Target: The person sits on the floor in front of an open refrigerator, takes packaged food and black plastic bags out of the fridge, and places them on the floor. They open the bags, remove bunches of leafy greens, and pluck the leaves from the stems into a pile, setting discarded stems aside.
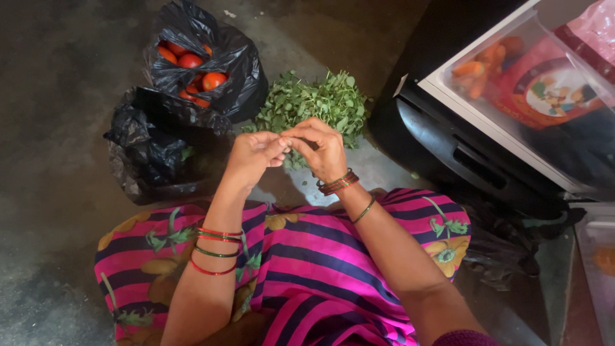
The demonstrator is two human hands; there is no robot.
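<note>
My left hand (253, 157) and my right hand (320, 148) meet in front of me, fingertips pinched together on a small green sprig (284, 134) of leafy herb. Both wrists wear red and green bangles. Just beyond the hands a heap of small-leaved green herbs (320, 102) lies on the dark floor. My lap, in a pink and navy striped garment (307, 263), is right below the hands.
A black plastic bag holding red tomatoes (192, 64) sits at the far left, with a second crumpled black bag (154, 147) in front of it. At the right stands an open fridge with a clear drawer (512, 90) holding packets and orange vegetables.
</note>
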